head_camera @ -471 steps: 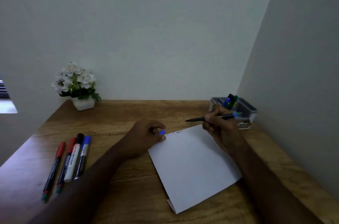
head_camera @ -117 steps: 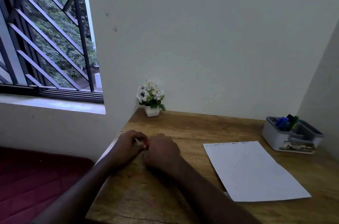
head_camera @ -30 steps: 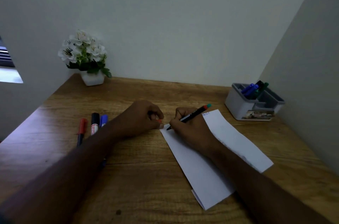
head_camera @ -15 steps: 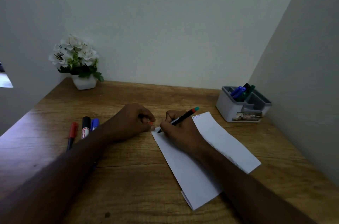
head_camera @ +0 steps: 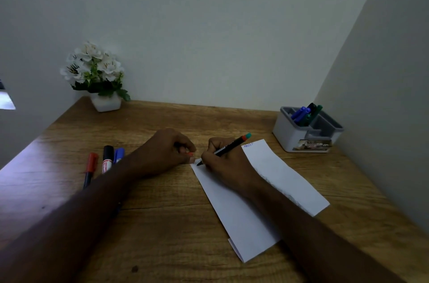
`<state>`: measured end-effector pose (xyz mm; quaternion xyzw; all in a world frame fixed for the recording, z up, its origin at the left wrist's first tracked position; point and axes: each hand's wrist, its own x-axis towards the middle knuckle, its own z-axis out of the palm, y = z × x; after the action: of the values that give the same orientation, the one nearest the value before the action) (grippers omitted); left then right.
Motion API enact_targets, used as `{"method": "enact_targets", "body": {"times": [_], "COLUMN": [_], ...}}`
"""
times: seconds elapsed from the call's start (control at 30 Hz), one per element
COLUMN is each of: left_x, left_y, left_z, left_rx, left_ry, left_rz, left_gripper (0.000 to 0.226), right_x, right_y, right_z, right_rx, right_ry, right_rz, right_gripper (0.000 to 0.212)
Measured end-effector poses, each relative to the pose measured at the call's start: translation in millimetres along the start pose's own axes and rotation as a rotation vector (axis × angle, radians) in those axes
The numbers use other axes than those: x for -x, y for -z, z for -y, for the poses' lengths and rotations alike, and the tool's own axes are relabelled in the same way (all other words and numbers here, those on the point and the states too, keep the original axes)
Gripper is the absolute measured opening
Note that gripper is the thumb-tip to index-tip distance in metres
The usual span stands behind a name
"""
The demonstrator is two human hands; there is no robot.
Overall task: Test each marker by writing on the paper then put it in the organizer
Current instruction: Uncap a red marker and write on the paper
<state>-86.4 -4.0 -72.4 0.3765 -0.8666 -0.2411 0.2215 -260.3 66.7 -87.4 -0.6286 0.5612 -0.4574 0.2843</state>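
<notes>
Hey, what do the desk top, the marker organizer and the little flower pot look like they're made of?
Desk top: wood or wood-look laminate, matte brown with visible grain lines; which one is unclear. Marker organizer: likely plastic, smooth grey moulded walls with rounded corners. Flower pot: smooth white, ceramic or plastic; the look leaves it open.

Open worktop (head_camera: 176, 231) in the middle, things crowding its edges.

Bare wood runs between the flower pot (head_camera: 105, 103) at the far left corner and the organizer (head_camera: 306, 130) at the far right, which sits close to the side wall (head_camera: 383, 97). Three markers (head_camera: 108, 162) lie at the left beside the left forearm; the paper (head_camera: 274, 180) and both hands (head_camera: 171, 150) fill the centre-right.
</notes>
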Motion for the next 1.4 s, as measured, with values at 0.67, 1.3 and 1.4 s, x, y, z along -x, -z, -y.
{"method": "enact_targets", "body": {"times": [0.67,1.3,1.4], "left_x": [0.0,-1.2,-1.5], "left_y": [0.0,-0.4,-0.9], "left_z": [-0.2,0.9,1.6], "left_rx": [0.013,0.006,0.004], "left_ry": [-0.024,-0.01,-0.008], "left_rz": [-0.007,-0.001,0.001], "left_gripper": [0.025,0.025,0.025], "right_x": [-0.9,-2.7,-1.8], "right_y": [-2.8,-2.8,-3.4], "right_z": [-4.4,-7.0,-5.6], "right_rx": [0.082,0.076,0.075], "right_ry": [0.055,0.057,0.059], "right_rz": [-0.019,-0.042,-0.047], "right_gripper": [0.033,0.041,0.036]}}
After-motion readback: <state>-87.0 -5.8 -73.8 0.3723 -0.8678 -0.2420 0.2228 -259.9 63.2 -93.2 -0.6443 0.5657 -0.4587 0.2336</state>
